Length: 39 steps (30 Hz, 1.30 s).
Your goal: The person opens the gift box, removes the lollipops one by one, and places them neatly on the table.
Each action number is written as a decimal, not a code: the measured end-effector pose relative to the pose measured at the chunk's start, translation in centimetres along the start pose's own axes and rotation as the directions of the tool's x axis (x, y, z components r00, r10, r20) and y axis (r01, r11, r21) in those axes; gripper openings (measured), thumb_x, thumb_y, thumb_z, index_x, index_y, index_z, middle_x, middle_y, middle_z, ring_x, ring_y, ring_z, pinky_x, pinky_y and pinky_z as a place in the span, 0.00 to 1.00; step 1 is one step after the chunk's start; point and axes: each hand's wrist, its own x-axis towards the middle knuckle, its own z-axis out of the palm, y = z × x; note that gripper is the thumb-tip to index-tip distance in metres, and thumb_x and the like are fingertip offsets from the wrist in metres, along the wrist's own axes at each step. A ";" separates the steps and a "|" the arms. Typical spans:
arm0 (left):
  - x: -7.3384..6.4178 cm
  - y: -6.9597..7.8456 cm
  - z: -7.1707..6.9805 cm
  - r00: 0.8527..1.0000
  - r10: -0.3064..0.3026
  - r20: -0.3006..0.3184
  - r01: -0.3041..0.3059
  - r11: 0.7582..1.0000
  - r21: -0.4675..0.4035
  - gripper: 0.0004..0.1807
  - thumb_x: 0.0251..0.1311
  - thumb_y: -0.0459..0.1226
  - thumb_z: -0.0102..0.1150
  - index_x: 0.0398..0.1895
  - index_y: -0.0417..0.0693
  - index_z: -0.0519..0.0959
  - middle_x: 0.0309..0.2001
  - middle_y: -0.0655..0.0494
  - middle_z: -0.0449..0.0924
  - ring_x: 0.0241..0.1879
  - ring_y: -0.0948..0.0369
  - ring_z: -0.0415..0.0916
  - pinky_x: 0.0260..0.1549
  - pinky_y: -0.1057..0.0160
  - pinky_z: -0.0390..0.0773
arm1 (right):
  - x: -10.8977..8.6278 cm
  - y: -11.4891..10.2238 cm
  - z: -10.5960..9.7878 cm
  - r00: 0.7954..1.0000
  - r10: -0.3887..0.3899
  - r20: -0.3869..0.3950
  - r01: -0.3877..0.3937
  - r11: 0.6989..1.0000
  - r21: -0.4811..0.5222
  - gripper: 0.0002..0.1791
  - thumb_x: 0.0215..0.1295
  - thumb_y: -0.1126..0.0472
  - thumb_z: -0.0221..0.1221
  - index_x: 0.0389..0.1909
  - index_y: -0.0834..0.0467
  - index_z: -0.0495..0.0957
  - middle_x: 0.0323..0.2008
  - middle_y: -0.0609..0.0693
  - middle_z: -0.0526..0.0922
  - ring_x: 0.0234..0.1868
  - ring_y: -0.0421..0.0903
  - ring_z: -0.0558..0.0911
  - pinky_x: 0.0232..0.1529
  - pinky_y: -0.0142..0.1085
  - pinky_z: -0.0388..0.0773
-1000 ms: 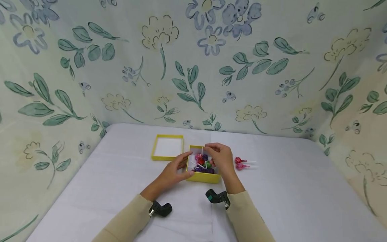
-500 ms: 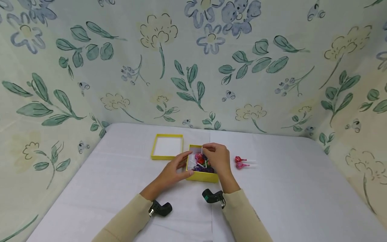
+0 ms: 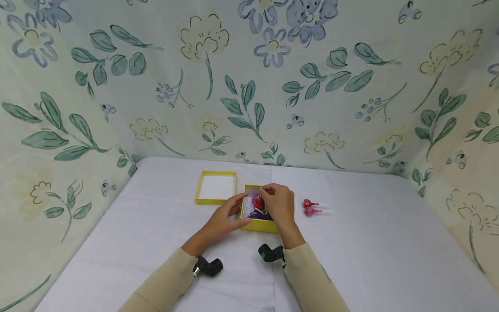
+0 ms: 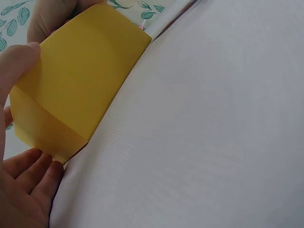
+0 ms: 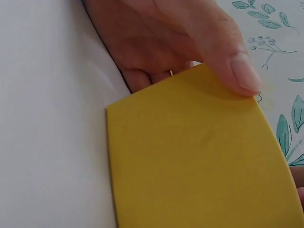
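In the head view, a yellow box (image 3: 260, 225) stands without its lid on the table. Lollipops (image 3: 259, 203) in red, pink and purple wrappers lie inside with white sticks. My left hand (image 3: 224, 221) grips the box's left side, thumb at the near corner; the left wrist view shows its fingertips (image 4: 40, 164) against the yellow wall. Over the box's right part is my right hand (image 3: 279, 206), its thumb and index finger pinching a white lollipop stick (image 3: 261, 188). The right wrist view has the right thumb (image 5: 244, 73) at the rim; the held lollipop's head is hidden.
A yellow-edged lid (image 3: 210, 201) lies behind and left of the box. To the right, two lollipops (image 3: 309, 211) lie side by side, sticks pointing right. The white-covered table (image 3: 370, 242) meets a floral cloth backdrop (image 3: 241, 104) at its far edge.
My right hand has shifted slightly left over the box and now covers more of the lollipops and the stick. The left hand keeps its place on the box.
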 end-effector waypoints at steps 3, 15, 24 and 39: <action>0.0 0.1 0.0 1.000 0.001 0.002 -0.001 1.000 0.005 0.39 0.58 0.50 0.65 0.71 0.68 0.58 0.71 0.66 0.58 0.68 0.64 0.60 0.65 0.62 0.66 | 0.0 0.0 0.0 1.000 0.010 -0.002 -0.010 1.000 0.003 0.09 0.63 0.55 0.64 0.39 0.55 0.87 0.34 0.50 0.87 0.25 0.43 0.82 0.25 0.31 0.82; 0.1 0.0 0.3 1.000 -0.013 0.005 0.013 1.000 0.006 0.39 0.58 0.50 0.65 0.71 0.69 0.58 0.70 0.68 0.58 0.68 0.65 0.60 0.65 0.63 0.65 | -0.2 0.3 -0.4 0.999 0.025 -0.025 -0.023 0.998 0.055 0.07 0.64 0.57 0.63 0.37 0.56 0.85 0.31 0.50 0.86 0.23 0.43 0.81 0.20 0.31 0.81; 0.1 0.2 0.5 1.000 0.018 0.006 -0.018 1.000 -0.002 0.40 0.58 0.48 0.66 0.72 0.63 0.58 0.71 0.61 0.58 0.69 0.60 0.60 0.65 0.58 0.66 | -0.1 0.8 -0.8 0.998 0.056 -0.024 -0.052 0.991 0.121 0.08 0.64 0.57 0.61 0.42 0.54 0.84 0.35 0.50 0.86 0.27 0.46 0.82 0.18 0.31 0.80; -0.2 0.5 0.2 0.999 -0.037 -0.013 0.037 0.999 0.022 0.41 0.57 0.51 0.66 0.72 0.66 0.58 0.71 0.60 0.59 0.69 0.60 0.60 0.65 0.58 0.66 | 0.8 0.9 -1.9 0.965 0.238 0.113 -0.262 0.907 0.328 0.12 0.64 0.54 0.62 0.46 0.52 0.82 0.36 0.47 0.86 0.14 0.44 0.71 0.15 0.28 0.71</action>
